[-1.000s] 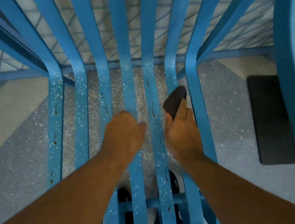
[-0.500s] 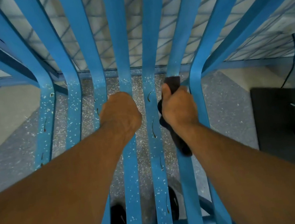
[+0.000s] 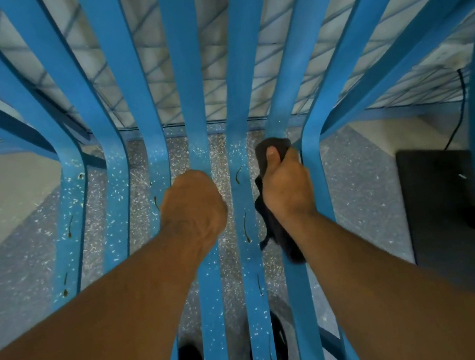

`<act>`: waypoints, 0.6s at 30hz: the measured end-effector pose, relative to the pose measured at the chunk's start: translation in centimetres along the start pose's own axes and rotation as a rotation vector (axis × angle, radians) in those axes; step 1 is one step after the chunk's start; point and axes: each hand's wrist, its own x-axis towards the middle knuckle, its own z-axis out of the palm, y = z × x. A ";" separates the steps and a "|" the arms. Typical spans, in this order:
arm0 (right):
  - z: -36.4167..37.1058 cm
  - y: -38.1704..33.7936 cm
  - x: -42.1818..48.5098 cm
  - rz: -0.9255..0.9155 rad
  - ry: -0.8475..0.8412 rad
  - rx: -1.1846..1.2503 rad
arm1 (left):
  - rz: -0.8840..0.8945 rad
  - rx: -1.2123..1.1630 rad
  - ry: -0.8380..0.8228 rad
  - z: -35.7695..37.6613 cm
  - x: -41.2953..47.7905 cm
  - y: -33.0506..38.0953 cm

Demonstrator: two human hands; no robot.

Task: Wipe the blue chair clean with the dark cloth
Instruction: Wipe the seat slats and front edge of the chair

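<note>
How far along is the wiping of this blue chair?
Done, probably: the right slat, on the near side of the right hand, looks almost free of specks. In hand: the right hand grips the dark cloth around that slat near the seat's back bend, while the left hand grips the middle slat. Left: most of the blue chair; white specks and brown streaks cover its other seat slats.

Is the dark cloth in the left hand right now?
No, the right hand grips the dark cloth against a slat of the blue chair, while the left hand grips another slat.
</note>
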 end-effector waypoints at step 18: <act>-3.1 -8.2 4.5 -0.461 0.495 0.510 | -0.053 0.007 0.071 0.6 -0.1 0.2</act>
